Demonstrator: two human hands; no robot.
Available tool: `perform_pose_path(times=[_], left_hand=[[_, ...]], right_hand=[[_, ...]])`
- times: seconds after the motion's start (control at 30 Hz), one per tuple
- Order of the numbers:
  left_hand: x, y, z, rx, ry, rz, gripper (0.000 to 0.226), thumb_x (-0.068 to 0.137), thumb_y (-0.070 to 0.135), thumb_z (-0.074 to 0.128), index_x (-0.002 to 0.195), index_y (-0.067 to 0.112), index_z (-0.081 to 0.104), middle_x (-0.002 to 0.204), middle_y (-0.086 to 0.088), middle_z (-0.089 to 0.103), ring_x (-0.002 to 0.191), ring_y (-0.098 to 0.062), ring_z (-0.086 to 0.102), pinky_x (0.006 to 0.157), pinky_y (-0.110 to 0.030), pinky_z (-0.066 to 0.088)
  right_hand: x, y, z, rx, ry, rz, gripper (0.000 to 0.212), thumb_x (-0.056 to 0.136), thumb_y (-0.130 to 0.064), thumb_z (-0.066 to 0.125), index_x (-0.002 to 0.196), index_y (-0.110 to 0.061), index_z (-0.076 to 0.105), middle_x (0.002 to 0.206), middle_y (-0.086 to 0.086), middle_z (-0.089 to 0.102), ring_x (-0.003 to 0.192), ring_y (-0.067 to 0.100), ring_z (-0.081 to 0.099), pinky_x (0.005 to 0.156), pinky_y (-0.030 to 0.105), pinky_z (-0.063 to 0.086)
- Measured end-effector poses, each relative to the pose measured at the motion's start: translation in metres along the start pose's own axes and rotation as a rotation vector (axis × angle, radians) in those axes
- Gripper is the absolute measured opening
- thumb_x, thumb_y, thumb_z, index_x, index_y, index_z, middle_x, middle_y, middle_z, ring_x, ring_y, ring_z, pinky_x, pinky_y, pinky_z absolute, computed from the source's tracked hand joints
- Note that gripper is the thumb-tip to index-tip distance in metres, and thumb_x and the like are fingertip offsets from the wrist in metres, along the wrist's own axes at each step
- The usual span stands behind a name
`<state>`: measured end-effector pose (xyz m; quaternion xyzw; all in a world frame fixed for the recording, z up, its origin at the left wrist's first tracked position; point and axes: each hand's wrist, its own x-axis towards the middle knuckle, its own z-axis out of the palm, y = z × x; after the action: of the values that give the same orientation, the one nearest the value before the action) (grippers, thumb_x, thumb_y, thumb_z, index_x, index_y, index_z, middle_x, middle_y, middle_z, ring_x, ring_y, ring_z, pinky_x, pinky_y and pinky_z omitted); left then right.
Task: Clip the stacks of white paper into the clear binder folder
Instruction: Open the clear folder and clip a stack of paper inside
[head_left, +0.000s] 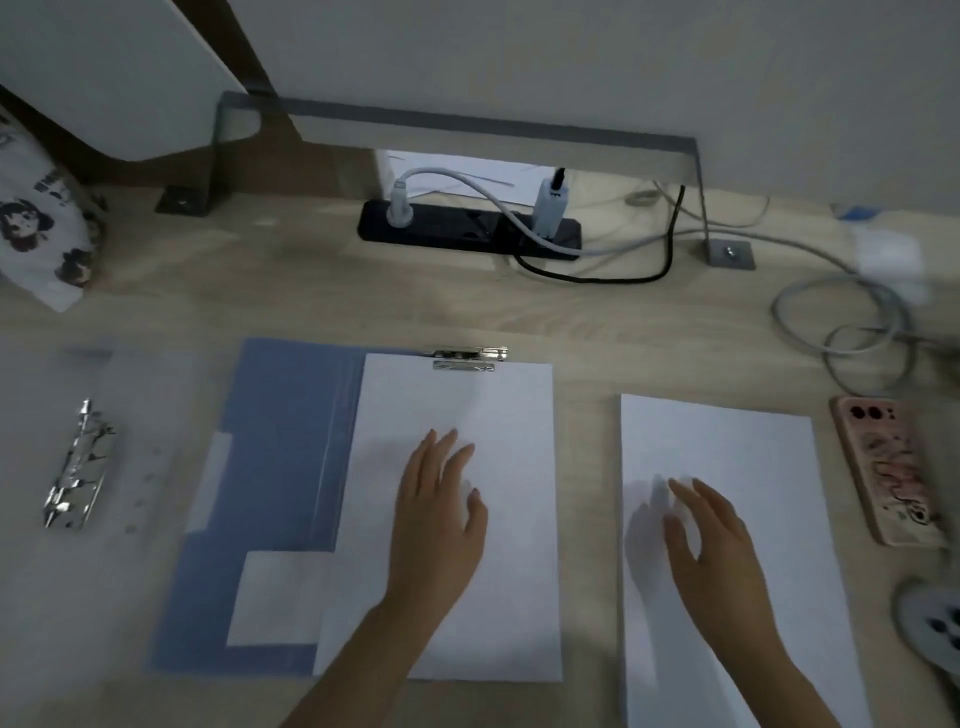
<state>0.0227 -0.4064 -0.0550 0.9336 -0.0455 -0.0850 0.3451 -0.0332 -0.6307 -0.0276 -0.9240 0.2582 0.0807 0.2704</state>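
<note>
Looking down from the head camera, the worktop carries two folders and two lots of paper. The clear binder folder lies open at nine o'clock, nearly see-through, its metal ring mechanism glinting along the spine and a row of punched holes just beside it. At the centre a blue folder lies open with a stack of white paper under its top clip; the left hand rests flat on that sheet, fingers spread and grasping nothing. At three o'clock a second stack of white paper lies loose on the worktop, and the right hand hovers on or just over it, fingers loosely curved and open — whether the tips touch is blurred. A patterned phone sits just right of that stack; a power strip and cables sit at twelve o'clock.

The paper will likely handle as light, limp and slippery: sheets fan and slide unless squared first, and a corner pinch would let the stack droop and crease. Judging from this, the loose stack is best taken along a long edge, thumb on top, fingers beneath, then carried across to nine o'clock. No holes are visible in either stack — too faint to tell.
</note>
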Motion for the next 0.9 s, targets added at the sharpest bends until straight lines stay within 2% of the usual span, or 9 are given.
perform_pose_path(times=[0.07,0.1,0.23,0.43,0.53,0.6,0.7,0.77,0.9], left_hand=[[-0.009,0.039,0.017,-0.222,-0.155,-0.016,0.041,0.094,0.016,0.045,0.135,0.022,0.041,0.144,0.010,0.035,0.134,-0.002,0.030,0.099,0.005,0.013],[-0.012,0.056,0.027,-0.308,-0.237,-0.050,0.042,0.095,0.016,0.045,0.135,0.024,0.040,0.144,0.012,0.034,0.130,0.002,0.031,0.095,0.008,0.015],[-0.020,0.102,0.061,-0.499,-0.399,-0.284,0.040,0.095,0.018,0.043,0.134,0.027,0.038,0.137,0.012,0.037,0.130,-0.007,0.037,0.105,-0.019,0.032],[-0.013,0.122,0.076,-0.565,-0.342,-0.525,0.018,0.089,0.012,0.048,0.102,0.023,0.044,0.098,0.005,0.052,0.096,-0.013,0.052,0.070,-0.014,0.040],[-0.004,0.127,0.074,-0.569,-0.397,-0.605,0.005,0.088,0.016,0.046,0.091,0.017,0.050,0.075,0.002,0.047,0.072,-0.013,0.047,0.061,-0.021,0.035],[0.002,0.130,0.075,-0.551,-0.453,-0.650,0.013,0.086,0.018,0.046,0.074,0.017,0.049,0.067,0.001,0.041,0.063,-0.014,0.041,0.060,-0.026,0.031],[0.009,0.131,0.078,-0.549,-0.482,-0.719,0.014,0.080,0.025,0.049,0.066,0.021,0.049,0.067,0.002,0.040,0.069,-0.017,0.042,0.062,-0.026,0.032],[0.009,0.131,0.081,-0.569,-0.464,-0.730,0.018,0.077,0.023,0.050,0.086,0.010,0.057,0.068,0.001,0.039,0.070,-0.018,0.042,0.061,-0.025,0.033],[0.002,0.128,0.084,-0.695,-0.467,-0.725,0.010,0.084,0.015,0.045,0.076,0.016,0.052,0.078,-0.008,0.048,0.079,-0.022,0.049,0.073,-0.032,0.043]], right_hand=[[-0.006,0.013,-0.003,-0.005,0.010,-0.004,0.039,0.091,-0.018,0.049,0.130,-0.014,0.051,0.142,0.011,0.045,0.131,0.029,0.041,0.108,0.041,0.033],[-0.007,0.018,-0.003,-0.007,0.010,-0.016,0.040,0.091,-0.018,0.049,0.131,-0.015,0.050,0.143,0.009,0.044,0.131,0.028,0.041,0.108,0.040,0.032],[-0.010,0.030,0.000,-0.021,-0.009,-0.047,0.041,0.092,-0.019,0.047,0.133,-0.016,0.048,0.145,0.007,0.043,0.133,0.025,0.040,0.108,0.033,0.031],[-0.010,0.042,0.007,-0.091,-0.106,-0.087,0.041,0.088,-0.010,0.056,0.128,-0.004,0.053,0.140,0.017,0.047,0.129,0.033,0.046,0.100,0.026,0.025],[-0.007,0.043,0.005,-0.090,-0.096,-0.110,0.037,0.087,-0.012,0.058,0.123,-0.002,0.057,0.136,0.019,0.051,0.123,0.037,0.051,0.102,0.037,0.034],[-0.006,0.042,0.004,-0.085,-0.101,-0.114,0.036,0.089,-0.014,0.055,0.122,-0.003,0.058,0.135,0.019,0.052,0.123,0.036,0.051,0.102,0.041,0.039],[-0.006,0.042,0.002,-0.063,-0.098,-0.120,0.035,0.088,-0.014,0.057,0.121,-0.002,0.059,0.134,0.019,0.053,0.122,0.036,0.053,0.101,0.042,0.040],[-0.005,0.040,-0.001,-0.036,-0.126,-0.116,0.038,0.091,-0.017,0.051,0.127,-0.005,0.055,0.141,0.015,0.047,0.128,0.031,0.048,0.106,0.036,0.036],[-0.004,0.034,-0.011,0.059,-0.159,-0.050,0.042,0.094,-0.033,0.042,0.130,-0.013,0.049,0.145,0.005,0.043,0.128,0.021,0.047,0.105,0.028,0.036]])
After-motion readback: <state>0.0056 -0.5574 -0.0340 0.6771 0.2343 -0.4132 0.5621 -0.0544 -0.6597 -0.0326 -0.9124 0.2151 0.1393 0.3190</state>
